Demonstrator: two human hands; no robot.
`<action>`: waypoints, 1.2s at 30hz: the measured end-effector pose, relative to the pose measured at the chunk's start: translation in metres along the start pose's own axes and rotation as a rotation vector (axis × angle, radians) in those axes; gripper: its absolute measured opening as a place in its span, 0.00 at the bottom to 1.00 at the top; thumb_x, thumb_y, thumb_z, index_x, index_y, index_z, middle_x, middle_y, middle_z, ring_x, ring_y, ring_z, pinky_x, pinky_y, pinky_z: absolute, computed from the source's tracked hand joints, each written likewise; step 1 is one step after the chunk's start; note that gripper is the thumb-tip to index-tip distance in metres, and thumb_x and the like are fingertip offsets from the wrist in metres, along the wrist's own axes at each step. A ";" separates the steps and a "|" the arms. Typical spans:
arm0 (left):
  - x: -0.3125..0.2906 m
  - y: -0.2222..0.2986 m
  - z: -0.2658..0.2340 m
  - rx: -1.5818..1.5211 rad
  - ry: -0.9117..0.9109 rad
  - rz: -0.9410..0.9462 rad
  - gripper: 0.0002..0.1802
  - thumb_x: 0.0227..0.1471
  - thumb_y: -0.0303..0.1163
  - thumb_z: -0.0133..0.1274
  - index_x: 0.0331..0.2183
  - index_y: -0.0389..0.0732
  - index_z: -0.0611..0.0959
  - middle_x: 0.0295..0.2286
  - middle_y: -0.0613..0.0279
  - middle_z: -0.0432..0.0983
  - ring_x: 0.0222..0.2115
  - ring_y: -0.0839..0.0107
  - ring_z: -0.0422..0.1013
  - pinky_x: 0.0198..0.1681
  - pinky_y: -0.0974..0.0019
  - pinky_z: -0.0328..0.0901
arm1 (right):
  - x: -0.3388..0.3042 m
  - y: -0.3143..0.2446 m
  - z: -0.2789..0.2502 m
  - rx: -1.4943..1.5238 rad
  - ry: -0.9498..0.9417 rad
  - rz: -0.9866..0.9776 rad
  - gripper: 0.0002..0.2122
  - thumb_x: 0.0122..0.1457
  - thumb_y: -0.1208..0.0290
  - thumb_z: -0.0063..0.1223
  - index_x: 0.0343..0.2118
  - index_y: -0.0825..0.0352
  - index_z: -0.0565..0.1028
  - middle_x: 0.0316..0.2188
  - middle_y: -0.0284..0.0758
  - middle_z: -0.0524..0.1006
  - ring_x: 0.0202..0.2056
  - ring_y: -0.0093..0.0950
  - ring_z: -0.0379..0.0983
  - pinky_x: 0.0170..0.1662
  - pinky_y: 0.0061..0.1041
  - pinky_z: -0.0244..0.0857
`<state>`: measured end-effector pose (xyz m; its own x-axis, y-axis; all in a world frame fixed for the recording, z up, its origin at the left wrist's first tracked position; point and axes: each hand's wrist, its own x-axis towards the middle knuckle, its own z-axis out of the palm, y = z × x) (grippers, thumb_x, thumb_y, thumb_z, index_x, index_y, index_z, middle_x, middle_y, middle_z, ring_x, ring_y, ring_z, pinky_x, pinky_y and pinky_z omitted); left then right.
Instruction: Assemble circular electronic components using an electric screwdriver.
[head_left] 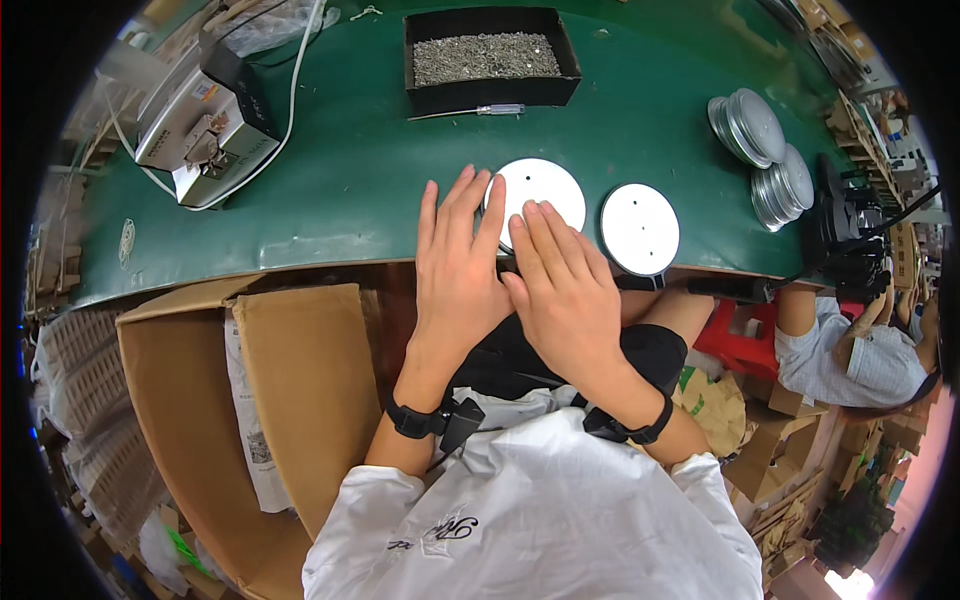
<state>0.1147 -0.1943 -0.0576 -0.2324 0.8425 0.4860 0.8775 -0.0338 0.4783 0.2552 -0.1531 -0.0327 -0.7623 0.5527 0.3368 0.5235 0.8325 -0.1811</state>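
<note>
A round white disc [548,184] with a small dark hole lies on the green bench in front of me. My right hand [568,290] rests flat over its near part, fingers stretched out and pointing away from me. Beside it, my left hand [458,265] has its fingers extended along the disc's left edge, with the index finger touching or overlapping the rim. The two thumbs come close together at the bench edge. To the right sits a second white disc [641,232] with several small holes and a dark rim, apart from both hands.
A black tray [493,95] of small metal screws stands at the back, with a screwdriver [500,109] before it. Silver round discs [752,128] are stacked at right. A printed box [215,140] and white cable stand left. Below is an open cardboard box [305,375]. A co-worker [850,355] sits at right.
</note>
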 end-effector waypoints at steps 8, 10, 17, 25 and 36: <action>0.000 -0.002 0.003 0.021 -0.011 0.064 0.30 0.49 0.28 0.55 0.55 0.33 0.74 0.53 0.46 0.69 0.59 0.49 0.64 0.65 0.41 0.51 | 0.001 -0.011 0.006 -0.054 0.025 0.121 0.25 0.58 0.63 0.56 0.56 0.71 0.72 0.60 0.41 0.70 0.62 0.32 0.64 0.56 0.32 0.61; 0.000 0.000 0.002 0.032 -0.013 0.055 0.31 0.48 0.27 0.56 0.55 0.32 0.74 0.53 0.46 0.69 0.58 0.48 0.64 0.65 0.41 0.51 | 0.000 -0.007 0.006 -0.052 0.047 0.109 0.26 0.56 0.62 0.58 0.56 0.71 0.72 0.59 0.42 0.70 0.62 0.34 0.64 0.55 0.32 0.62; 0.003 0.005 -0.007 0.008 -0.059 0.026 0.47 0.35 0.42 0.73 0.56 0.33 0.72 0.53 0.45 0.68 0.58 0.48 0.63 0.65 0.41 0.52 | -0.029 0.050 -0.017 0.316 0.288 -0.052 0.22 0.57 0.71 0.54 0.56 0.71 0.72 0.56 0.43 0.74 0.58 0.38 0.70 0.57 0.39 0.62; 0.000 -0.002 -0.004 -0.004 0.001 0.077 0.52 0.29 0.47 0.76 0.53 0.30 0.73 0.54 0.43 0.67 0.59 0.46 0.62 0.65 0.41 0.53 | -0.008 0.048 -0.011 0.061 0.055 -0.069 0.27 0.57 0.57 0.58 0.55 0.69 0.72 0.57 0.39 0.72 0.63 0.35 0.63 0.69 0.56 0.40; -0.002 0.008 -0.012 0.111 -0.048 0.051 0.54 0.32 0.53 0.74 0.55 0.30 0.70 0.56 0.40 0.65 0.61 0.45 0.59 0.65 0.44 0.54 | -0.094 0.112 -0.035 -0.020 0.808 0.139 0.13 0.58 0.76 0.52 0.46 0.71 0.76 0.48 0.44 0.77 0.52 0.42 0.72 0.64 0.49 0.55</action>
<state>0.1170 -0.2031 -0.0458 -0.1682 0.8661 0.4707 0.9294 -0.0198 0.3686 0.3988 -0.1129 -0.0524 -0.1847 0.4467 0.8754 0.6054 0.7534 -0.2567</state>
